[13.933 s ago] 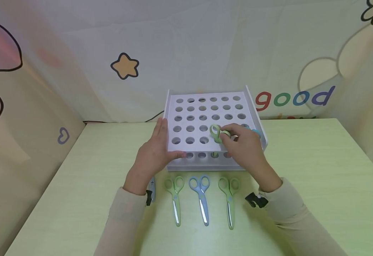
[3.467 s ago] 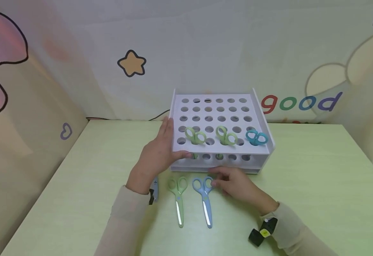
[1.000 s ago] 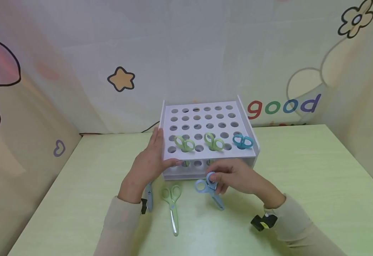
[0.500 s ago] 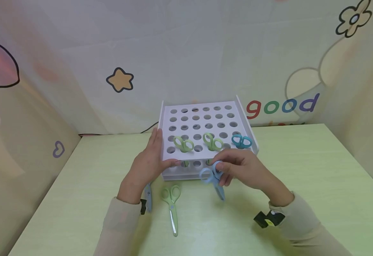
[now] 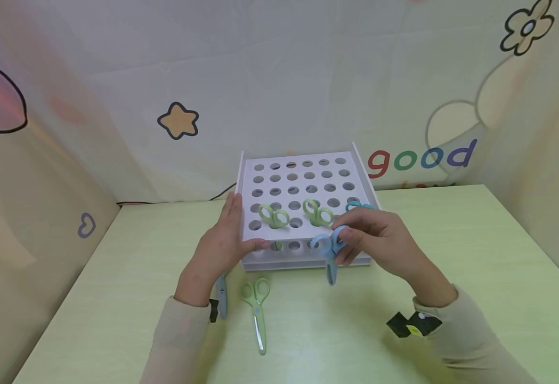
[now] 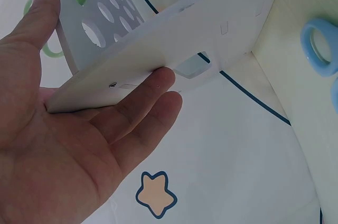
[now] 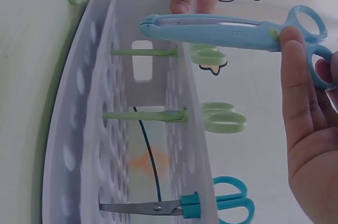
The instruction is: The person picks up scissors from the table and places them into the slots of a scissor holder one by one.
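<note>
My right hand (image 5: 385,240) pinches light blue scissors (image 5: 330,255) by one handle ring. They hang tips down in front of a white rack (image 5: 292,232) with rows of round holes. In the right wrist view, the sheathed blade of these blue scissors (image 7: 211,29) points toward the rack, clear of its holes. My left hand (image 5: 219,245) holds the rack's front left corner, thumb at the front edge and fingers along the outer side wall (image 6: 137,60). Two green scissors (image 5: 318,213) and teal scissors (image 7: 195,205) stand in front-row holes; my right hand partly hides the teal pair.
Green scissors (image 5: 258,314) lie on the table (image 5: 317,341) in front of the rack. Another blue pair (image 5: 221,298) lies partly hidden by my left wrist. A printed cloth backdrop (image 5: 279,96) rises behind the table.
The blue scissors, lying on the table 3.5 seconds ago, were picked up, raised, moved right and turned more upright. Earlier, two green scissors went into the rack. My left hand stays at the corner.
</note>
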`<state>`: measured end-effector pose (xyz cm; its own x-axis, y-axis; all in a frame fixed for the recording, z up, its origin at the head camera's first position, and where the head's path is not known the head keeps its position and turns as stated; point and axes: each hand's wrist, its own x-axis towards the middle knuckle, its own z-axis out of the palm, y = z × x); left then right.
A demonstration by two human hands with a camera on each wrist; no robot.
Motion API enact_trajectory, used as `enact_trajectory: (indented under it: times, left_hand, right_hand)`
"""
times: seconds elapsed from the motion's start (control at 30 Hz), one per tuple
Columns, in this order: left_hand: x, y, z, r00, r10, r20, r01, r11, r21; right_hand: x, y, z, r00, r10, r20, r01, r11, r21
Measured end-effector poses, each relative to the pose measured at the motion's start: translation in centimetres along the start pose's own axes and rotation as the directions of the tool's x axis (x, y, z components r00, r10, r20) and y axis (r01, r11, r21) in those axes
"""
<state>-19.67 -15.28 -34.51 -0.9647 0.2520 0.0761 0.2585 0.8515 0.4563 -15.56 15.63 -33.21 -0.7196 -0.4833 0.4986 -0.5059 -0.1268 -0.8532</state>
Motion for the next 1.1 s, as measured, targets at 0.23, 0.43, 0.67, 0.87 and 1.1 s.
enact_trajectory:
  times: [0.23, 0.43, 0.67, 0.87, 1.1]
  left_hand:
    - [0.0, 0.2, -0.1, 1.0, -0.004, -0.001, 0.004, 1.0, -0.003]
    - [-0.1, 0.1, -0.1, 1.0, -0.003, 0.0, 0.003, 1.0, -0.012]
    - [0.0, 0.1, 0.0, 1.0, 0.01, -0.004, -0.01, 1.0, -0.017]
    - [0.0, 0.0, 0.0, 1.0, 0.01, -0.002, -0.01, 1.0, -0.022]
    - [0.0, 0.0, 0.0, 1.0, 0.004, 0.002, -0.004, 1.0, -0.025]
  right_hand:
    - [0.0, -1.3, -0.6, 0.999, -0.041, -0.028, 0.041, 0.999, 0.023]
    - [0.0, -2.0, -1.1, 0.992, -0.109, -0.061, 0.11, 0.994, 0.024]
    - [-0.2, -2.6, -1.8, 0.968, -0.211, -0.133, 0.224, 0.97, 0.091]
    - [-0.2, -2.9, -2.5, 0.942, -0.273, -0.193, 0.3, 0.945, 0.129]
    - [-0.2, -3.2, -3.2, 0.922, -0.301, -0.242, 0.349, 0.918, 0.189]
